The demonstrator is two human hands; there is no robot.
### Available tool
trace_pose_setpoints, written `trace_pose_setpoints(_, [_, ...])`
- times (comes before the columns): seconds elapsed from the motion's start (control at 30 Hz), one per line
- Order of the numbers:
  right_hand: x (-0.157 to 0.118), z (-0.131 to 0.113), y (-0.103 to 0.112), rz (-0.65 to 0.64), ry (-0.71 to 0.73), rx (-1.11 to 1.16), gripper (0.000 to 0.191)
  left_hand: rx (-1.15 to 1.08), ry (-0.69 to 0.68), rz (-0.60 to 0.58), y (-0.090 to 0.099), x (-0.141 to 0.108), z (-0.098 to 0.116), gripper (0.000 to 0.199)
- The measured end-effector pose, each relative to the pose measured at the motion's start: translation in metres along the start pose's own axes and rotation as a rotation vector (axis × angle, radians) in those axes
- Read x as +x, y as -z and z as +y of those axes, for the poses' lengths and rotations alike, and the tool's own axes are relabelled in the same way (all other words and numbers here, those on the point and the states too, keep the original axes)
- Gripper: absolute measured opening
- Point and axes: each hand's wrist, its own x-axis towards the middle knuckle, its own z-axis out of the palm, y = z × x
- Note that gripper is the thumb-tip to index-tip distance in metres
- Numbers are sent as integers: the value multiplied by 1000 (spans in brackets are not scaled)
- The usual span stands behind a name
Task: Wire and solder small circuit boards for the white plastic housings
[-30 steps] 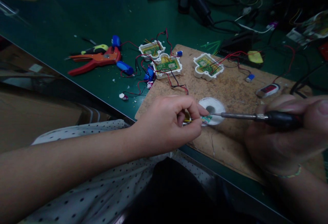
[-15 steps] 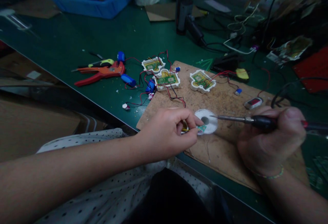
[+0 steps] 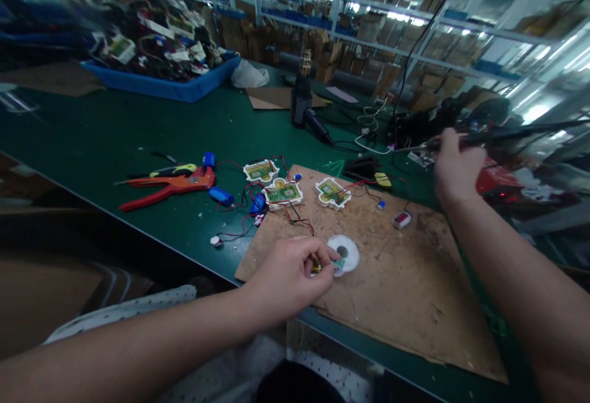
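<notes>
My left hand (image 3: 302,274) pinches a small green circuit board (image 3: 340,263) by its edge, just over a white solder spool (image 3: 351,257) on the brown board. A bit of yellow wire shows between the fingers. Raised at the right, my right hand (image 3: 457,166) is closed around a soldering iron (image 3: 479,139), whose metal shaft points left over the far side of the bench. Beyond the left hand are white housings with green boards inside, one (image 3: 283,194) in the middle and another (image 3: 334,193) to its right, with red and black wires.
Red-orange cutters (image 3: 173,188) and blue cylinders (image 3: 221,196) lie at the left on the green bench. A hot air gun (image 3: 302,99) stands at the back. A blue bin (image 3: 170,86) heaped with parts is back left. Cables run at the back right.
My right hand has lifted the soldering iron up and away from the spool, toward the back right. My left hand still holds the circuit board by the spool. The view has tilted up.
</notes>
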Motion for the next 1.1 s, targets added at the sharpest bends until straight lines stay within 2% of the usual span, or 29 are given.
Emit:
trace_pose_setpoints(0.1, [9,17,-24,-65,-102,-133,27,-6,-17,6,-1,0,-1,8])
trace_pose_setpoints(0.23, [-5,30,-51,-226,-219,-236,34,-21,-21,2,0,-1,-1,10])
trace_pose_setpoints(0.33, [-15,34,-64,-363,-317,-255,35,-11,-42,-8,2,-1,-1,11])
trace_pose_setpoints(0.47, [-19,32,-62,-541,-452,-218,35,15,-61,-33,3,-2,-2,9])
trace_pose_setpoints(0.57, [-21,23,-42,-678,-514,-171,35,29,-91,-46,4,-1,-5,9])
trace_pose_setpoints(0.67, [-26,10,-5,-765,-506,-161,35,46,-132,-36,4,-2,-8,9])
trace_pose_setpoints(0.77, [-29,-1,52,-757,-433,-205,36,51,-167,-23,5,-4,-9,5])
trace_pose_setpoints(0.83, [-26,-3,100,-689,-371,-252,33,83,-171,-17,8,-6,-10,8])
trace_pose_setpoints(0.93, [-19,3,179,-531,-313,-357,34,183,-127,-40,14,-9,-14,22])
trace_pose_setpoints(1.1, [-21,39,305,-273,-368,-576,36,245,-56,-136,21,-6,-23,39])
